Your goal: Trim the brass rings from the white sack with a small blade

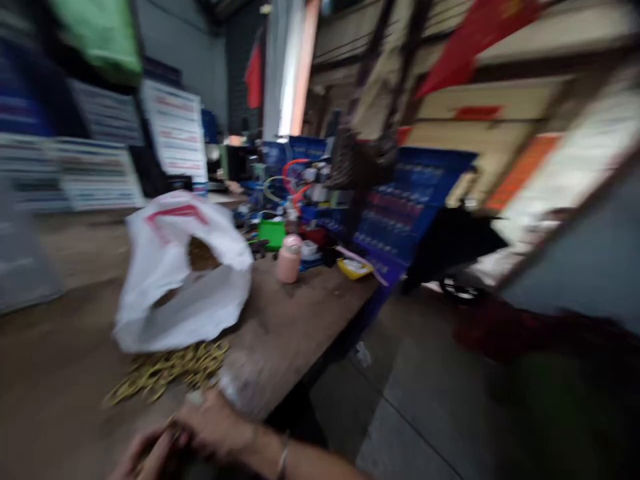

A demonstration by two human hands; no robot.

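Note:
At the bottom edge, my left hand (150,456) and my right hand (214,423) meet with their fingers closed. Something small and brass-coloured glints between them, too blurred to make out. Just beyond lies a loose pile of brass-coloured rings (173,369) on the brown table (295,327). Behind the pile stands a white plastic bag (200,313) with its mouth gaping, and brown contents show inside. Beside my right wrist rests a crumpled clear plastic bag (245,387). The lower part of my left hand is cut off by the frame.
A pink bottle (289,260) stands farther back, near a green bin (272,233) and a yellow tray (355,268). Coloured tubes (295,180) run over a cluttered machine behind them. The table's right edge drops to a grey floor (400,413).

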